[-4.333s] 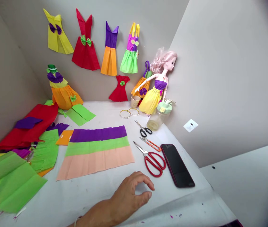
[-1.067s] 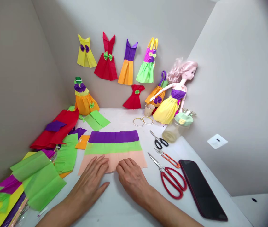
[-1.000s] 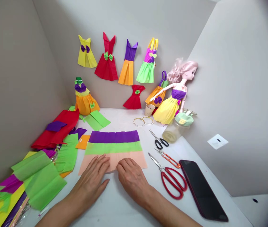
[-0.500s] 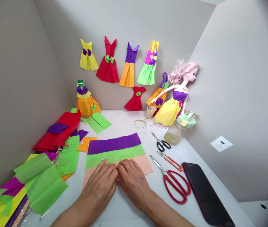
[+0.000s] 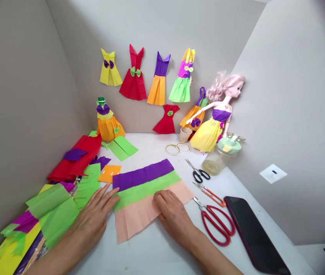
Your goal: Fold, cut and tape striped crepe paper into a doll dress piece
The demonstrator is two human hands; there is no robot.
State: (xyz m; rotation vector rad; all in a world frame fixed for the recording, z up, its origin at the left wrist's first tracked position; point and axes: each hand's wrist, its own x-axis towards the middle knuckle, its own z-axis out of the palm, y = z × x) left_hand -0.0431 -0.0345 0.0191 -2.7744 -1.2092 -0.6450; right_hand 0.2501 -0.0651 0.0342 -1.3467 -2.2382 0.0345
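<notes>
A layered piece of crepe paper (image 5: 135,217) lies aslant on the white table, with purple, green and peach bands from far to near. My left hand (image 5: 95,210) rests along its left edge, fingers stretched out and touching the purple and green bands. My right hand (image 5: 172,214) is on the peach band near its front edge, fingers bent together with the thumb tucked below, closed on the paper. Just right of the sheet are red-handled scissors (image 5: 218,225), whose blade tips are hidden under the peach corner. Beyond them are orange snips (image 5: 212,196) and black-handled scissors (image 5: 198,175).
Coloured paper scraps (image 5: 56,214) are heaped at the left. A phone (image 5: 255,233) lies at the right. Behind are two bangles (image 5: 173,149), a paper cup (image 5: 185,134), a clear jar (image 5: 215,162) and a doll (image 5: 222,110). Paper dresses (image 5: 134,84) hang on the back wall.
My hands have parted: the left moved to the sheet's left edge, the right slid right. The paper has turned slightly and its peach band is more exposed, now covering the red scissors' tips.
</notes>
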